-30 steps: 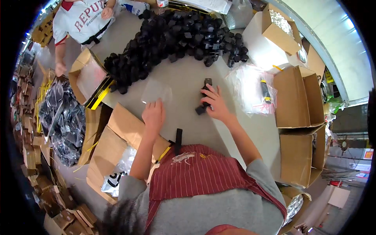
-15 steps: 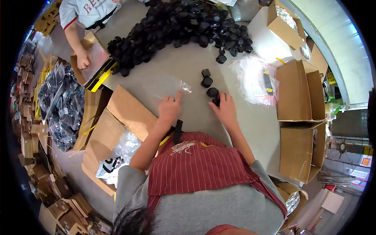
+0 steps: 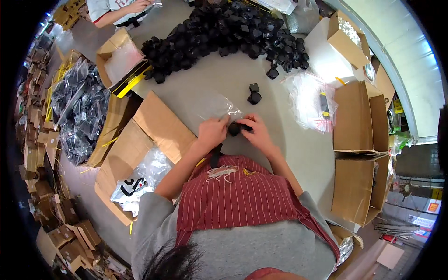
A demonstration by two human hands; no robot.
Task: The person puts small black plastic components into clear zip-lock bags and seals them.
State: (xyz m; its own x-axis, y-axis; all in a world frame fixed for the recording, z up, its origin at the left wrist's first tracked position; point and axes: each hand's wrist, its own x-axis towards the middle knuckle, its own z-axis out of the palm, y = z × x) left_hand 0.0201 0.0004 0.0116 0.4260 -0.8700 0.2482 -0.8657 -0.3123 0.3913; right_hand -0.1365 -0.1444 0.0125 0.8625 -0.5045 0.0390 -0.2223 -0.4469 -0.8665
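My left hand [image 3: 212, 134] pinches the lower edge of a clear plastic bag [image 3: 232, 108], which spreads across the grey table away from me. My right hand [image 3: 259, 135] is closed on a small black rounded part [image 3: 234, 129], held close against the left fingers near the bag. How far the part is inside the bag, if at all, I cannot tell. Beyond my right hand lies another black part [image 3: 254, 97], with a round body and a squarish end. A big heap of similar black parts [image 3: 219, 32] fills the far side.
Left stand an open carton [image 3: 161, 128] with plastic inside and a box of bagged black items [image 3: 77, 114]. A smaller box [image 3: 122, 58] is beyond them. Right are clear bags [image 3: 305, 102] and open cartons [image 3: 352, 116]. A co-worker's arm [image 3: 112, 17] shows at far left.
My right hand has drawn a black part left and toward me, to the bag by my left hand. The left hand now pinches the bag. The co-worker's hand has left the small box.
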